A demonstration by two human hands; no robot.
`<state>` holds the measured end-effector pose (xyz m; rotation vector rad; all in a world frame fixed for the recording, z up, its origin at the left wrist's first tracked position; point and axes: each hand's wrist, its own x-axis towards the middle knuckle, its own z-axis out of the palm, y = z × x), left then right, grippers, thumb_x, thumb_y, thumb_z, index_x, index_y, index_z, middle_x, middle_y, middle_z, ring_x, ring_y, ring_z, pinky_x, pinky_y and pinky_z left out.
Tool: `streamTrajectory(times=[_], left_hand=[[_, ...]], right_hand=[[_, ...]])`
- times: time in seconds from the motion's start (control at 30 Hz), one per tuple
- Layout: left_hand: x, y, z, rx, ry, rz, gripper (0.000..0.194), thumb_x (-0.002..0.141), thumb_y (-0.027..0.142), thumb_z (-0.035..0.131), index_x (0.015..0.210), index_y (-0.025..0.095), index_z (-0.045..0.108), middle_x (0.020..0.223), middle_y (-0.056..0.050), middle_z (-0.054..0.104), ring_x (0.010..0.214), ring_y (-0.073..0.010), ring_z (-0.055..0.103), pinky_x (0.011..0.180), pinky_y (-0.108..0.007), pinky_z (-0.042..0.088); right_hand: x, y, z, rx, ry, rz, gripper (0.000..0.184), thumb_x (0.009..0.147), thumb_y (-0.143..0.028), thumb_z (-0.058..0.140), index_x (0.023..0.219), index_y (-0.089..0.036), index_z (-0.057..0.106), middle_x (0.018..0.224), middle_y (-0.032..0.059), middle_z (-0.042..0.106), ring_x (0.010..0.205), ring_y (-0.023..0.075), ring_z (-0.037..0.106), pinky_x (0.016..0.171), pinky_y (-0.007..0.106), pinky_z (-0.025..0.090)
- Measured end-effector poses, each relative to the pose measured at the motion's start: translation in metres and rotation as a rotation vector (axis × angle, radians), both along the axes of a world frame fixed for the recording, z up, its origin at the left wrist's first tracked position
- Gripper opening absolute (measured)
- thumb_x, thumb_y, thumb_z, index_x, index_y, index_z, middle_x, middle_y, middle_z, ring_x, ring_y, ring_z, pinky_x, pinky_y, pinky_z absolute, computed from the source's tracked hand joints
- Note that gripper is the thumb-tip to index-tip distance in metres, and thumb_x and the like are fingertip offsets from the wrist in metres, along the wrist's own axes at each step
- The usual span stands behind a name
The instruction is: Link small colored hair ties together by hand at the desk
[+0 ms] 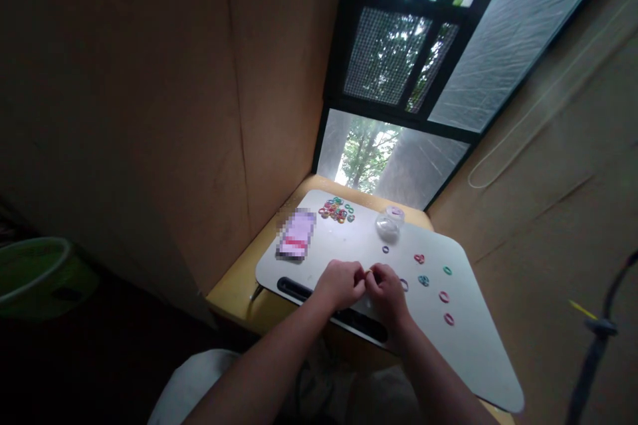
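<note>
Over the front part of a white lap table [478, 345], my left hand [343, 284] and my right hand [386, 289] meet with fingertips pinched together. Between them shows a sliver of a small yellowish band, mostly hidden by the fingers. A purple hair tie [404, 285] lies just beside my right hand. Farther right are a teal bunch [423, 281], a red bunch [419, 258], a green hair tie [447, 271] and two pink ones, one nearer [448, 319]. A dark purple hair tie [385, 250] lies beyond my hands. A mixed-colour pile of hair ties [337, 211] sits at the far left.
A clear round plastic container [387, 228] stands at the table's back edge. On the left lies a blurred-out purple rectangular item [298, 234]. The lap table has a black slot [294, 288] along its front and rests on a wooden surface [234, 285]. A green basket [44, 272] is at far left.
</note>
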<state>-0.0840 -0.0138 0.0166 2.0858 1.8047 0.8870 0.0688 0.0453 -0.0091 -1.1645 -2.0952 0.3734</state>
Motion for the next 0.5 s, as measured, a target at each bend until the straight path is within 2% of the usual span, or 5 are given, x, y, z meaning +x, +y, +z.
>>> streamTrajectory(times=[0.5], left_hand=[[-0.0012, 0.0061, -0.0012, -0.01, -0.027, -0.022, 0.021, 0.085, 0.037, 0.051, 0.086, 0.022, 0.065, 0.077, -0.002, 0.07, 0.073, -0.0206, 0.064, 0.076, -0.032, 0.043]], right_hand=[[-0.0016, 0.0032, 0.0032, -0.059, 0.01, -0.014, 0.021, 0.082, -0.03, 0.05, 0.064, -0.02, 0.053, 0.064, 0.0003, 0.054, 0.064, 0.0155, 0.048, 0.062, 0.028, 0.036]])
